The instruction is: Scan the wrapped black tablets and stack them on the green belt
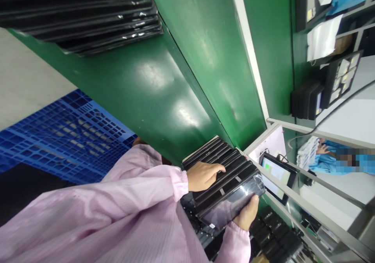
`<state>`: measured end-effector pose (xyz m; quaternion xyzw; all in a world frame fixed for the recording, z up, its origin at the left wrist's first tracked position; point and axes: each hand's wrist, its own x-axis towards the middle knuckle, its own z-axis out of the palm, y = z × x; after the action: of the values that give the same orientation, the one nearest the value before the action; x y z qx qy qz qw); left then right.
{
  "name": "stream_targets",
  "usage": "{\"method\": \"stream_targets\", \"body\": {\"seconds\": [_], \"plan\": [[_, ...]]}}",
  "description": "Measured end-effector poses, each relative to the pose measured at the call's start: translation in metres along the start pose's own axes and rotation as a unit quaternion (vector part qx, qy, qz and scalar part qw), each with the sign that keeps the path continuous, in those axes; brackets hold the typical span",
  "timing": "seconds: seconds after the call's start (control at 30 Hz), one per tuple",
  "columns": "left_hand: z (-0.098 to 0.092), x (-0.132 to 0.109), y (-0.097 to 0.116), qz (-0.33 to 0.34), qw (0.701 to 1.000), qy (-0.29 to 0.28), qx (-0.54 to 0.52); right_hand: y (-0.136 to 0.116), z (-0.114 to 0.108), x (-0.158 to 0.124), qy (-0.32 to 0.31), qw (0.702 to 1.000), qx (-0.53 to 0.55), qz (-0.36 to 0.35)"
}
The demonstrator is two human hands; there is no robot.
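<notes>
A row of black, flat slabs in shiny clear film (205, 153) stands on edge at the corner of the green bench. My left hand (205, 177) lies over these slabs, index finger stretched out and touching their upper edges; its other fingers are partly hidden. My right hand (247, 213) grips the near face of the outermost film-wrapped slab (231, 202), thumb on top and fingers hidden below. That slab leans tilted against the others. Small pale labels show on the edges between my hands. What the slabs are inside the film I cannot tell.
The green bench (152, 95) carries another pile of black wrapped slabs (117, 20). A blue plastic pallet (64, 126) lies on the floor. A screen (277, 175) stands behind a metal rail (293, 198). More black slabs (272, 231) sit lower right. A co-worker in blue (328, 161) is beyond.
</notes>
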<state>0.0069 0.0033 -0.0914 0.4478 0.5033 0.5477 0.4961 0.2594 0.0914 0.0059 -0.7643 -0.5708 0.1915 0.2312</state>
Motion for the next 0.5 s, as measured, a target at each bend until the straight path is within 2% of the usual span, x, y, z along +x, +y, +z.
{"method": "stream_targets", "body": {"seconds": [0.17,0.37,0.5], "plan": [[0.002,-0.001,0.01,0.05,0.998,0.01,-0.031,-0.005,0.002,-0.002,0.009,0.999,0.04,0.031],[0.004,0.0,0.017,0.0,1.0,0.007,-0.003,-0.013,0.005,-0.005,0.012,0.998,0.041,0.036],[0.001,-0.001,0.026,0.026,0.999,0.028,-0.012,-0.011,0.006,-0.003,-0.007,0.998,0.05,0.041]]}}
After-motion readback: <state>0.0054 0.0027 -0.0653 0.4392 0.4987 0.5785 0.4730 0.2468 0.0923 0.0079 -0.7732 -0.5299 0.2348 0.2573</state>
